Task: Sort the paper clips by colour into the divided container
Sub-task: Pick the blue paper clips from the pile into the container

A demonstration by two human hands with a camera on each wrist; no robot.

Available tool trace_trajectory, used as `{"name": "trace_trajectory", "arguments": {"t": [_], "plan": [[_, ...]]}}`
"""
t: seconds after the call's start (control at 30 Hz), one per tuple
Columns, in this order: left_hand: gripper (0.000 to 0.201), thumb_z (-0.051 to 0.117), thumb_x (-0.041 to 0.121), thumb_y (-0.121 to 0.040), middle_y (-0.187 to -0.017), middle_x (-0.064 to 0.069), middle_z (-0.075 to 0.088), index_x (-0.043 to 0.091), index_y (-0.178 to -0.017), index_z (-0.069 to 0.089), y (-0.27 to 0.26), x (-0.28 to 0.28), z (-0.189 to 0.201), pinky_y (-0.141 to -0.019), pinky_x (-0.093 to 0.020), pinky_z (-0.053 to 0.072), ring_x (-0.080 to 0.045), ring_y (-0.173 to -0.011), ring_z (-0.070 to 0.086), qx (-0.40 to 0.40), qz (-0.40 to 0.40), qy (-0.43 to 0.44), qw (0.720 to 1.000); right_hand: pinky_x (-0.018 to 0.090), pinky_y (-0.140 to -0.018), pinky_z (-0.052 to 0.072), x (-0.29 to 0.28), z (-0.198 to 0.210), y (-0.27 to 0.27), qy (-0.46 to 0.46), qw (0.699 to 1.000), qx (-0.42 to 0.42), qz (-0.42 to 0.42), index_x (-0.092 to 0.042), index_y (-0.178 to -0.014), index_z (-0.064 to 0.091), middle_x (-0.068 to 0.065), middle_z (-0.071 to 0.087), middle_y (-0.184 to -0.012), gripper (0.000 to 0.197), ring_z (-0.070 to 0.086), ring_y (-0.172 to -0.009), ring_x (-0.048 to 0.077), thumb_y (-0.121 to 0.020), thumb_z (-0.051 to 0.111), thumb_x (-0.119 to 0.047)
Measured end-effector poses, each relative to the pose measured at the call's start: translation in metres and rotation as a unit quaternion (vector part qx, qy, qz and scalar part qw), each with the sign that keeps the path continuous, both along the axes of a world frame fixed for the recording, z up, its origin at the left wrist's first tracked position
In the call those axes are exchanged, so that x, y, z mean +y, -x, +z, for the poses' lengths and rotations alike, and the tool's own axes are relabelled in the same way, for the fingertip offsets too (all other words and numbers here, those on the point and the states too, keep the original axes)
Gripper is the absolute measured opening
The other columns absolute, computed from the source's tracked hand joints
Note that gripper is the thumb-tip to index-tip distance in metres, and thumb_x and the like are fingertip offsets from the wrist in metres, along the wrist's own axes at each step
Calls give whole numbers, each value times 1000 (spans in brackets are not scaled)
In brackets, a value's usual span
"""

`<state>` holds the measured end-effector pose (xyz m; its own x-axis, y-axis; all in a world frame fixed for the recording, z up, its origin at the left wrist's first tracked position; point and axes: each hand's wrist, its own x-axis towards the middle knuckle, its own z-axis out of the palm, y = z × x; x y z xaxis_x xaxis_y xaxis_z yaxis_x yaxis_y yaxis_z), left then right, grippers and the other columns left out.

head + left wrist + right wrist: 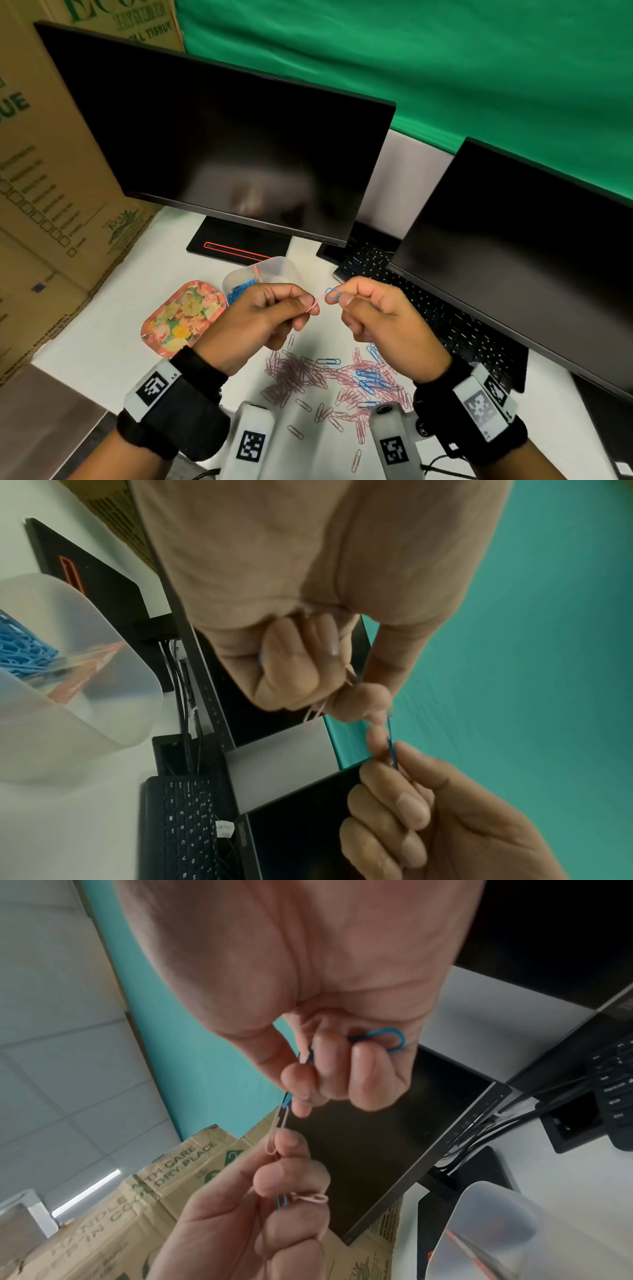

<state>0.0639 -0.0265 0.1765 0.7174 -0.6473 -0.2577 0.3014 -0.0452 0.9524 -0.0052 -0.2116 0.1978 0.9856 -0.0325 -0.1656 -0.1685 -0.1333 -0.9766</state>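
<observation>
My left hand (308,305) pinches a pink paper clip (315,303) between thumb and forefinger. My right hand (344,298) pinches a blue paper clip (333,294). The two clips meet end to end and look hooked together above the table. In the right wrist view the pink clip (274,1139) runs up to the blue one (287,1103), and another blue clip (394,1039) sits in my curled right fingers. The translucent divided container (284,267) stands just behind my left hand, with blue clips (239,291) in one section and pink ones (257,272) in another. A mixed pile of clips (308,377) lies below my hands.
A floral tray (185,315) lies left of the container. Two dark monitors (222,147) stand behind, with a black keyboard (428,308) on the right. Cardboard boxes (41,171) wall off the left side. A green cloth hangs at the back.
</observation>
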Motion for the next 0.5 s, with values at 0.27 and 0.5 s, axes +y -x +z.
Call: {"name": "trace_trajectory", "arguments": {"t": [0.27, 0.5], "plan": [[27, 52, 14, -96, -65, -4, 44, 16, -74, 67, -2, -2, 3, -43, -18, 22, -11, -46, 22, -41, 21, 1, 999, 19, -48, 30, -9, 8, 1, -15, 999, 43, 9, -7, -89, 68, 5, 48, -58, 18, 34, -45, 7, -96, 51, -9], [20, 55, 30, -87, -65, -1, 43, 21, -74, 66, -1, -1, 6, -45, -18, 25, -12, -48, 25, -99, 19, -21, 995, 25, -52, 34, -10, 12, 4, 55, 998, 21, -38, -17, -79, 70, -5, 50, -54, 17, 39, -55, 15, -92, 59, -17]]}}
